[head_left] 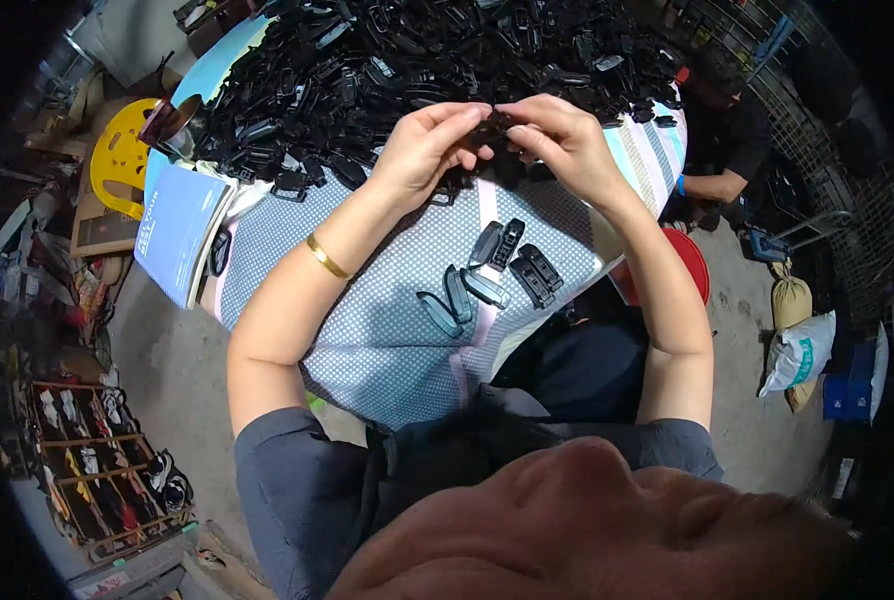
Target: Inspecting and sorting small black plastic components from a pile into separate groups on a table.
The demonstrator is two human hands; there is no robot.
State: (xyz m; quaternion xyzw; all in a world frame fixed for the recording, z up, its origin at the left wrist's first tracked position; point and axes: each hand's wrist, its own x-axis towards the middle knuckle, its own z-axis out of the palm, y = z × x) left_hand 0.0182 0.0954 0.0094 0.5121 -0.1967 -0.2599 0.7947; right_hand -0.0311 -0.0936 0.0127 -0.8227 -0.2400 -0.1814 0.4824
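Note:
My left hand (pixel 429 150) and my right hand (pixel 569 145) meet over the near edge of a big heap of black plastic parts (pixel 387 70). Thumb and fingertips of both hands are pinched together on a small black plastic part (pixel 497 128); its exact shape is lost against the dark heap. On the patterned cloth (pixel 367 310) closer to me lie several loose pieces: curved glossy shells (pixel 457 293), a black piece with rows of small openings (pixel 508 243), and a pair of dark slotted pieces (pixel 537 275) side by side.
A blue-covered book (pixel 179 232) rests at the table's left edge, near a yellow plastic stool (pixel 119 158). To the right are a red round tub (pixel 682 268), another person's arm (pixel 712 187) and bags (pixel 802 350) on the floor. A rack (pixel 107 465) stands lower left.

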